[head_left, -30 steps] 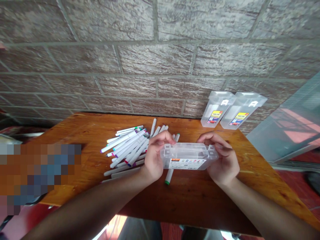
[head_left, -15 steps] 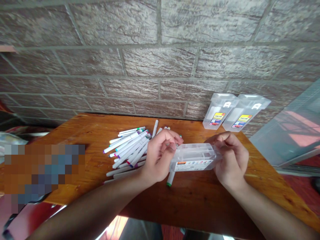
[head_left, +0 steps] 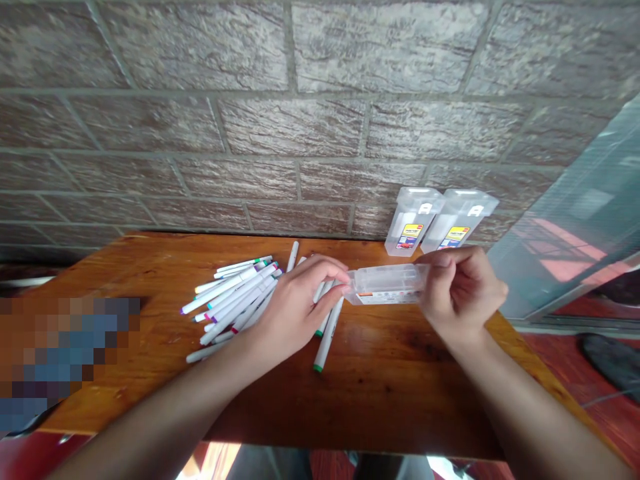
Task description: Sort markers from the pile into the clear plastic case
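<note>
A clear plastic marker case (head_left: pixel 387 283) is held sideways above the table, a printed label along its lower side. My left hand (head_left: pixel 305 300) pinches its left end between thumb and fingers. Closed round the right end is my right hand (head_left: pixel 460 290), which hides that end. Beneath the case and beside my left hand, a white marker with a green tip (head_left: pixel 329 337) lies on the wood, with another partly covered next to it. A loose pile of white markers (head_left: pixel 237 293) with coloured ends lies left of my left hand, partly hidden by it.
Two more clear cases (head_left: pixel 413 223) with yellow and blue labels stand upright against the stone-block wall (head_left: pixel 240 127). The wooden table (head_left: pixel 400 400) runs along that wall. A translucent panel (head_left: pixel 565 247) rises beyond its right edge. A blurred-out patch (head_left: pixel 70 360) covers the lower left.
Both hands have raised and tilted the case, so less of its label side shows. More of the green-tipped markers beneath is visible. The view has shifted to the right.
</note>
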`<state>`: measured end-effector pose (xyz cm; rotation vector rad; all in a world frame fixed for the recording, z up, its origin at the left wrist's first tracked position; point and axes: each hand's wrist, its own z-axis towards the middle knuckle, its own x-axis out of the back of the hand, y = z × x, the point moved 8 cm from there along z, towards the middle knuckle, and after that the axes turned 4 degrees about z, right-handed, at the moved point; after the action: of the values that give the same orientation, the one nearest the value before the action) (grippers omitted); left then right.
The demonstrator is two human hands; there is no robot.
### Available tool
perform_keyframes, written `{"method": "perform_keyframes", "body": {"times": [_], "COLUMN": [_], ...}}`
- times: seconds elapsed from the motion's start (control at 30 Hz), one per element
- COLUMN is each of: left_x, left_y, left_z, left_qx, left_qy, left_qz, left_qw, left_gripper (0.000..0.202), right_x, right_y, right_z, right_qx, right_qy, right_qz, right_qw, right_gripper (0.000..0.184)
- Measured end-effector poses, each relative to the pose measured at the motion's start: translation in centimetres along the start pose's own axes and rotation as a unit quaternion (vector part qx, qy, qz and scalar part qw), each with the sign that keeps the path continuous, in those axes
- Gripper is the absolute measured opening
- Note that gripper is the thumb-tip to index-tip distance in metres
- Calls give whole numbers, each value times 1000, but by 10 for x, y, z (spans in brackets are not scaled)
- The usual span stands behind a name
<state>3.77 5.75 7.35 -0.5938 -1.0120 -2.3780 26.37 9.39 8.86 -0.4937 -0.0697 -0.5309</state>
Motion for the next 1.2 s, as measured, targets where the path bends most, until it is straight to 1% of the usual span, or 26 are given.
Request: {"method": "perform_keyframes", "body": {"times": [0.1,0.2,0.37,0.47,0.6,0.7,0.73,0.8,0.87,0.97,1.1,1.2], "left_x": [3,4,4,3,0,-7,-10,-18,-22,-23,-24,-27], "left_y": [10,14,17,15,7,-3,-8,-17,-24,-29,-35,-43], "left_z": [-2,-5,-6,-4,-1,-1,-1,-4,-5,-3,-2,-6], "left_qx": [-61,-81,-71,-51,-4,56,81,139,178,200,243,297], "left_qy": [12,18,6,-11,-53,-94,-110,-150,-171,-179,-174,-154], "left_qz": [63,89,83,70,39,-41,-79,-152,-197,-225,-258,-318], "left_qw": [996,993,994,996,998,993,987,967,949,937,919,887], "left_gripper": [7,8,10,8,6,14,17,23,29,31,26,21], "right_x": [5,8,13,14,9,2,-1,-6,-11,-14,-18,-23], "right_y": [-8,-13,-21,-24,-18,-9,-7,-2,1,4,9,13], "right_z": [-1,-2,-1,-1,0,1,2,3,3,3,3,4], "right_qx": [77,128,145,140,99,52,36,9,-8,-19,-44,-71], "right_qy": [30,60,88,88,64,33,21,-5,-22,-31,-48,-66], "right_qz": [-22,-21,-59,-59,-25,6,17,40,59,81,106,123], "right_qw": [996,990,984,984,993,998,999,999,998,996,992,988], "right_gripper": [17,16,22,23,22,24,25,26,27,24,22,25]}}
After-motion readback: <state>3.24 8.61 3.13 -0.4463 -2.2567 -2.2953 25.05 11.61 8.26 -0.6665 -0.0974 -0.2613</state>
